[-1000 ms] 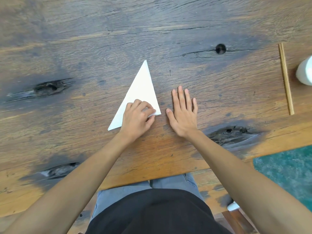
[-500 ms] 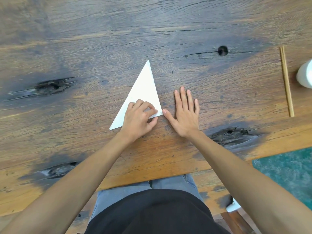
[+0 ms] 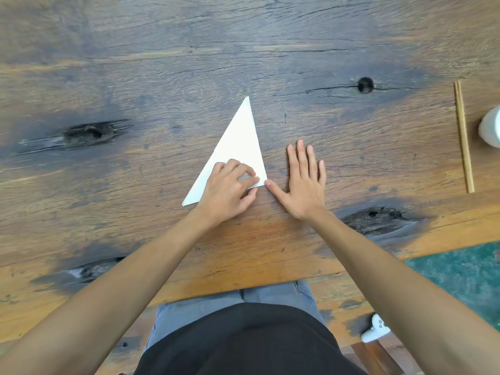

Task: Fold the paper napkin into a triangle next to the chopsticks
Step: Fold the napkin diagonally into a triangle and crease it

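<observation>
A white paper napkin, folded into a triangle, lies flat mid-table with its long point aimed away from me. My left hand rests on its near right corner, fingers curled and pressing down on the paper. Just right of that corner my right hand lies flat on the wood, fingers spread, its thumb tip touching the napkin's corner. A pair of wooden chopsticks lies far to the right, well apart from the napkin.
The wooden table has dark knots and cracks, with its front edge near my lap. A white rounded object sits right of the chopsticks at the frame edge. Green floor shows at lower right.
My right thumb has slid left until it touches the napkin's near right corner. My left hand still presses the same corner; the napkin has not moved on the table.
</observation>
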